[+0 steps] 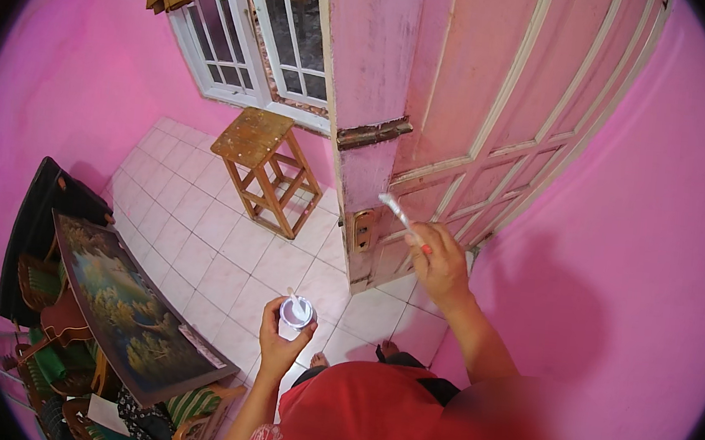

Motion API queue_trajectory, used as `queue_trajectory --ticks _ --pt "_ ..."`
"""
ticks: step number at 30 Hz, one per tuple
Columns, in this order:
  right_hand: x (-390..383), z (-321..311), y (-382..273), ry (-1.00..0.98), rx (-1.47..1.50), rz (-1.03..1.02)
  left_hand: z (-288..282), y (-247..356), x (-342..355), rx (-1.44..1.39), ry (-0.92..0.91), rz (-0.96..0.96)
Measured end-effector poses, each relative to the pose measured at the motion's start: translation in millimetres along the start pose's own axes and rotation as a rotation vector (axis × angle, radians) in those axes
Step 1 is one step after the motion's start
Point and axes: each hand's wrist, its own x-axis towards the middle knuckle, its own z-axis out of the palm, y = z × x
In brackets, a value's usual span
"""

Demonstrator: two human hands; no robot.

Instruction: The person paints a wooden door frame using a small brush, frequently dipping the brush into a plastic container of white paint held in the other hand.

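My left hand [277, 349] is wrapped round a small open can [297, 322] of white paint, held at waist height. A white-coated stick [295, 301] leans inside it, its end above the rim. My right hand [446, 270] grips a paintbrush [401, 214] with a pale, paint-covered head and a bit of red at the handle. The brush head points up and left in front of the panelled door [482, 80]; whether it touches the wood I cannot tell. Close to the brush are the lock plate [362, 231] and, higher up, a worn metal bolt [374, 133].
A wooden stool [256, 138] stands on the tiled floor [199, 248] beneath a white-framed window [259, 36]. At the left, a large landscape painting [131, 310] leans over chairs with green striped cushions [194, 405]. A pink wall [616, 268] rises close on my right.
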Motion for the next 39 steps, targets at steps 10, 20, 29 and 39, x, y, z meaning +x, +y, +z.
queue_trajectory --ticks 10,20,29,39 --pt "38 -11 -11 0.079 -0.004 -0.095 2 -3 0 -0.018 -0.001 0.017" --pt "14 13 5 0.036 -0.004 0.002 6 1 -2 -0.039 0.050 0.032" --pt "-4 -1 -9 -0.036 0.063 0.117 2 -5 -4 -0.004 0.081 0.013" --pt "-25 41 -19 -0.044 0.113 0.094 -2 -2 -2 0.001 0.088 0.014"
